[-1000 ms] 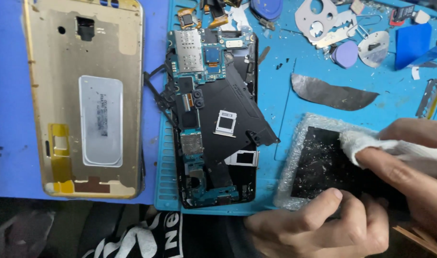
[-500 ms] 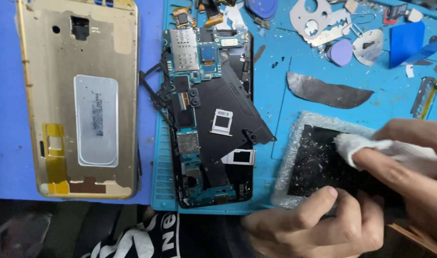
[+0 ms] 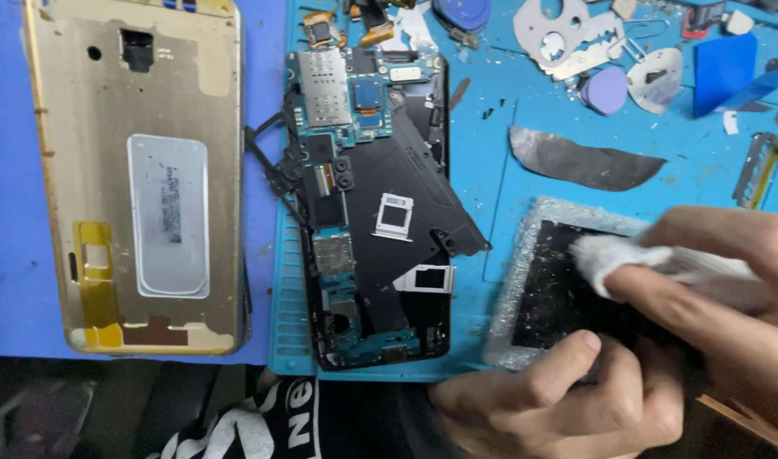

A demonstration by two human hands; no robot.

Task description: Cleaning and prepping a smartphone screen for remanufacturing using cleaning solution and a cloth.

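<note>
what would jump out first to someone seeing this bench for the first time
At lower right, the right hand presses a white cloth onto a cracked phone screen while the left hand steadies its near edge. An opened phone with bare circuit boards lies mid-mat, a gold back cover at far left.

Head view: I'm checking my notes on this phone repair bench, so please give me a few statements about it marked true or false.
1. The right hand presses a white cloth onto the cracked screen panel. True.
2. The left hand holds a screwdriver. False: it steadies the panel's near edge, with no tool in it.
3. The gold back cover lies on the left, apart from both hands. True.
4. The opened phone body lies to the right of the screen panel. False: it lies to its left, on the blue mat.
</note>
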